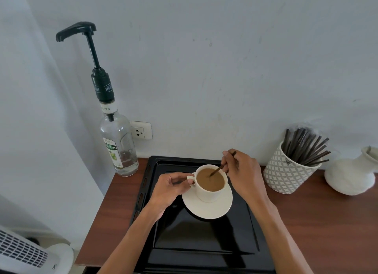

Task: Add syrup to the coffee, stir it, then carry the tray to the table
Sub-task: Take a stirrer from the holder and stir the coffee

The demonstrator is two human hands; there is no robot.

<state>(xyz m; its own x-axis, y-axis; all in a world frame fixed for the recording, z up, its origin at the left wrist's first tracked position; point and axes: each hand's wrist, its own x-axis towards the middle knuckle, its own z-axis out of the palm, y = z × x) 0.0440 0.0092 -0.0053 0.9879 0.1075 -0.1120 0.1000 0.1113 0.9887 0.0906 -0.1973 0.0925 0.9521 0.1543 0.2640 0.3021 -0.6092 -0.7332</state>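
A white cup of milky coffee stands on a white saucer, on the far half of a black tray. My left hand pinches the cup's handle. My right hand holds a dark stir stick whose lower end dips into the coffee. The syrup bottle, clear glass with a tall black pump, stands off the tray at the counter's back left corner.
The tray lies on a brown wooden counter against a white wall. A patterned pot full of several dark stir sticks stands right of the tray, with a white vase beyond it. A white appliance sits low on the left.
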